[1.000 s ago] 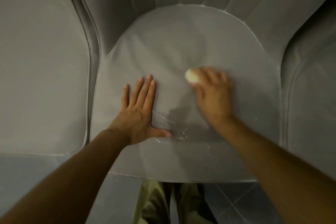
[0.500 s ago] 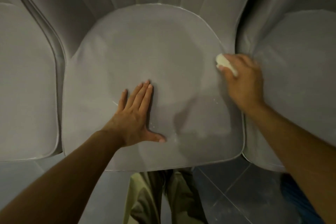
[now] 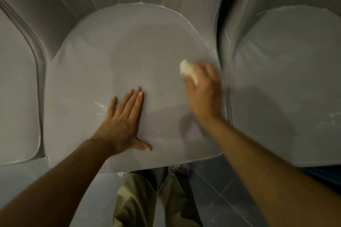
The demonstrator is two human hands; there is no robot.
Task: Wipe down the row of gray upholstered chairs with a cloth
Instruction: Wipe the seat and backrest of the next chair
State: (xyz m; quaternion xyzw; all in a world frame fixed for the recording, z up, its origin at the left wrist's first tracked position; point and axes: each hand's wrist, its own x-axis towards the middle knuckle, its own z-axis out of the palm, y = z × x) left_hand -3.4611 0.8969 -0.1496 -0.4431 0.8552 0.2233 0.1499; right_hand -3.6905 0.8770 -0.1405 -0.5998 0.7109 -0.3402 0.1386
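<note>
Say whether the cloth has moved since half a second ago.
Yes. The cloth, held by the right hand, has come left, inward from the middle seat's right edge.

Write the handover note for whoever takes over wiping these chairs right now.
Left hand: lies flat, fingers straight, on the middle seat.
Right hand: grips the white cloth near that seat's right edge, blurred.
Done: middle seat under way, not finished; pale streaks show beside the left hand.
Left: those streaks, the marks on the right seat; left seat unclear.
</note>
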